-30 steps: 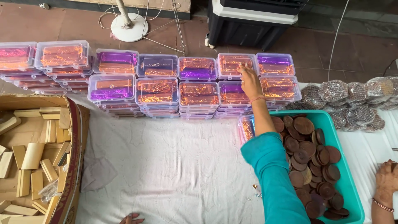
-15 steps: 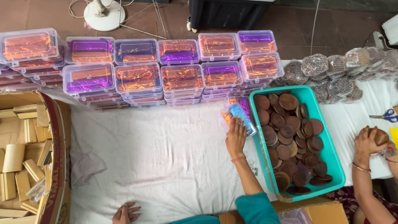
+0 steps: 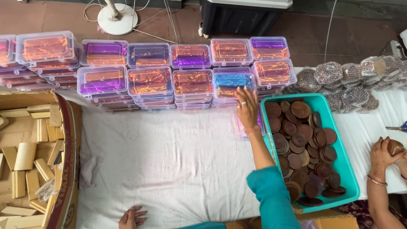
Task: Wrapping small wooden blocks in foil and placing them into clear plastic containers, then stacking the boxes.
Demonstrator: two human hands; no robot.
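1. Nearest me, my left hand (image 3: 132, 217) lies flat on the white cloth (image 3: 169, 169) at the front edge of the counter, fingers loosely spread and holding nothing. If I lean on it and drag the cloth, the stacked boxes further back could shift with it.

2. My right hand (image 3: 247, 109) reaches forward between the stacks and the teal tray (image 3: 354, 178). The fingers are extended and only a little curled, palm down, resting on a clear lidded box (image 3: 250, 127) with pink-purple foil that sits on the cloth just beside the tray's left wall. The fingertips come up against the box with blue foil (image 3: 231, 81) at the front of the stacks. I cannot tell whether I am gripping the lower box or merely pressing on it.

3. My sleeve (image 3: 271, 191) passes close along the tray's left rim. A careless pull back could catch that rim and jolt the brown discs (image 3: 303, 140) heaped inside.

4. Further out, the rows of foil boxes (image 3: 148, 80) stand several high and close together. A push from my fingertips could slide the blue one's stack back or tip a neighbour.

5. To the far right, another person's hands (image 3: 383, 154) hold a brown disc near the foil-wrapped rounds (image 3: 352, 80), well apart from mine.
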